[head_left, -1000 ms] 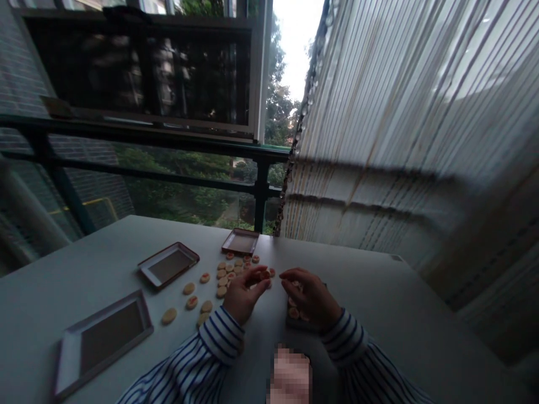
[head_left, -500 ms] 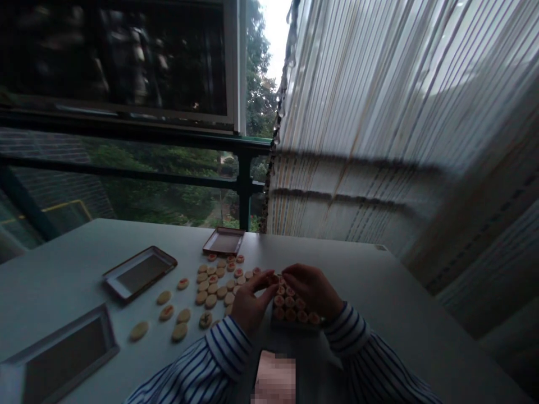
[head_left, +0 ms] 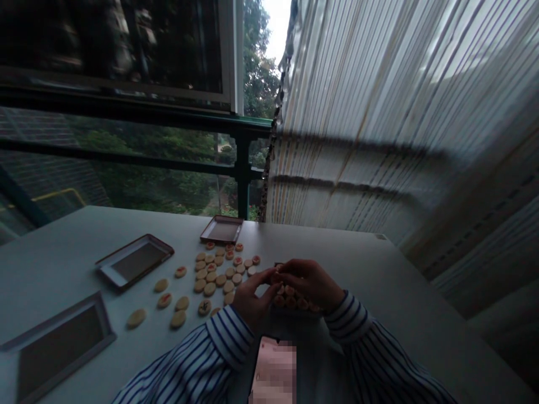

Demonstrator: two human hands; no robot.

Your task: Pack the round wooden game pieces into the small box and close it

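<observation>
Rows in the box, a scatter beside it

We have both hands at the box (head_left: pixel 298 313), which sits on the worktop (head_left: pixel 379 306) well in from the far edge, to the right of the scatter. Inside it, packed Chinese chess pieces (head_left: pixel 290 302) show in rows along its near side, several with red marks upward. Our right hand (head_left: pixel 312 282) covers much of the rest, so we cannot tell how full the box is.

The fingers of our left hand (head_left: pixel 254 298) are bent inward and meet those of the right over the box's far left corner. Something small and pale may sit between the fingertips, but we cannot tell whether either hand grips it.

As far as we can judge, the work is only partway along: some pieces are boxed, while a large group of loose pieces (head_left: pixel 210 277) lies left of the box, some plain side up, some marked in red, one (head_left: pixel 204 307) in black.

Three shallow trays stand open: one (head_left: pixel 222 229) by the far edge, another (head_left: pixel 135 261) toward the far left corner, the third (head_left: pixel 63 345) nearer us on the left. A phone (head_left: pixel 268 367) lies on our side of the box.
</observation>
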